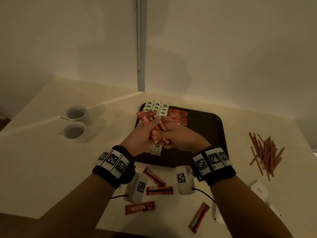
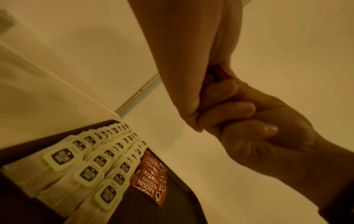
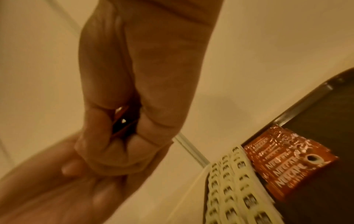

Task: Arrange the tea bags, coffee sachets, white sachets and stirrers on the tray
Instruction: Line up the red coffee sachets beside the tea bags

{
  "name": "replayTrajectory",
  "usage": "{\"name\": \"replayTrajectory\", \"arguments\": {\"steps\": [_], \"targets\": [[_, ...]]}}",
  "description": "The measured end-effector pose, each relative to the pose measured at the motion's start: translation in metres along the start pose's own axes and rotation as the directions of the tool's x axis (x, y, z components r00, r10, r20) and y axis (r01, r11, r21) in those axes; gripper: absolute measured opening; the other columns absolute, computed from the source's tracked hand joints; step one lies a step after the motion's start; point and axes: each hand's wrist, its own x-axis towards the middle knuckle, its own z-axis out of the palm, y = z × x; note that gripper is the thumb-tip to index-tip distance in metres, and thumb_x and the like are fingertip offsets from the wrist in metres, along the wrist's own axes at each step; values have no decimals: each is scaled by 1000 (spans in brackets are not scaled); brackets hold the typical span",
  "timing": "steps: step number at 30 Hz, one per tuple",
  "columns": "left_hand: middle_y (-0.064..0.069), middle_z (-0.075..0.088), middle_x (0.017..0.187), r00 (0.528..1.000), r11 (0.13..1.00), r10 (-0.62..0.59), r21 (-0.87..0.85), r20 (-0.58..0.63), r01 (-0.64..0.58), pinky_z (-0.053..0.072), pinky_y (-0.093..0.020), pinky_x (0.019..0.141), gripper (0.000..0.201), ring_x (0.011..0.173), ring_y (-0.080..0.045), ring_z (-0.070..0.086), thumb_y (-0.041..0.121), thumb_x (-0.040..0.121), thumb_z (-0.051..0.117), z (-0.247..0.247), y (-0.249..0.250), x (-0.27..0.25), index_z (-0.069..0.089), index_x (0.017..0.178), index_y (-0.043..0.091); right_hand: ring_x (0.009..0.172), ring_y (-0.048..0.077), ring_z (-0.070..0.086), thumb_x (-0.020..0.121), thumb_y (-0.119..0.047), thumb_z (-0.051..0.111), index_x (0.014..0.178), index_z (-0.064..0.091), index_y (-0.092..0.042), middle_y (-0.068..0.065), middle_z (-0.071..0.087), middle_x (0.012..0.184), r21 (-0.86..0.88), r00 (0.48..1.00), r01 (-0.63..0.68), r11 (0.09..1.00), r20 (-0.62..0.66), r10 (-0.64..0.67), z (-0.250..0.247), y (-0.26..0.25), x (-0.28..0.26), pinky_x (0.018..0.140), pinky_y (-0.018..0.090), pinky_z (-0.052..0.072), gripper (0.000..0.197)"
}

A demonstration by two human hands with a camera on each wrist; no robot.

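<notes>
Both hands meet over the dark tray (image 1: 212,134) and grip one bundle of red coffee sachets (image 1: 148,119). My left hand (image 1: 145,136) holds the bundle from the left, and my right hand (image 1: 176,137) curls round its lower end. In the right wrist view a sliver of the red sachets (image 3: 121,119) shows between the curled fingers (image 3: 145,128). Three rows of tea bags (image 2: 91,166) fill the tray's left side. A stack of coffee sachets (image 2: 151,177) lies beside them. Several loose coffee sachets (image 1: 139,208) lie on the table below my wrists.
Two white cups (image 1: 74,122) stand at the left of the table. A pile of stirrers (image 1: 265,153) lies to the right of the tray. White sachets (image 1: 257,188) sit near the front right edge. Walls close off the back.
</notes>
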Motion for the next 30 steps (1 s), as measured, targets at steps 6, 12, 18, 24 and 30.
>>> {"name": "replayTrajectory", "arguments": {"steps": [6, 12, 18, 24, 30], "targets": [[-13, 67, 116, 982, 967, 106, -213, -156, -138, 56, -32, 81, 42, 109, -25, 64, 32, 96, 42, 0, -2, 22, 58, 119, 1, 90, 11, 66, 88, -13, 62, 95, 55, 1, -12, 61, 106, -188, 850, 231, 955, -439, -292, -11, 7, 13, 67, 32, 60, 16], [-11, 71, 105, 936, 937, 196, -224, -293, -266, 57, -32, 76, 33, 96, -22, 69, 26, 97, 46, 3, -4, 41, 55, 120, 4, 81, 10, 61, 92, -28, 56, 97, 65, -15, -1, 66, 88, -667, 610, 126, 735, -532, -587, -24, 10, 26, 76, 31, 53, 16], [6, 44, 51, 921, 971, 171, -99, -351, -218, 52, -33, 74, 22, 47, -7, 43, 32, 89, 56, -2, 10, 56, 57, 83, 11, 77, -1, 49, 90, -4, 56, 118, 64, -10, 0, 53, 92, -744, 541, 247, 621, -426, -725, -49, 8, 24, 74, 6, 42, 30], [3, 54, 58, 939, 986, 168, 37, -301, -165, 56, -27, 67, 10, 45, -6, 45, 12, 86, 64, 1, 13, 61, 64, 94, 8, 85, -3, 54, 81, -16, 70, 119, 63, -18, -8, 55, 95, -662, 598, 312, 681, -420, -683, -61, 8, 26, 76, 8, 46, 39], [0, 68, 74, 922, 965, 248, 156, -297, -210, 57, -33, 72, 9, 56, -9, 57, 10, 82, 67, 2, 14, 60, 69, 91, 10, 90, 11, 66, 85, -11, 65, 96, 63, -26, -9, 66, 96, -389, 596, 384, 838, -589, -546, -64, 13, 18, 77, 31, 57, 19]]}}
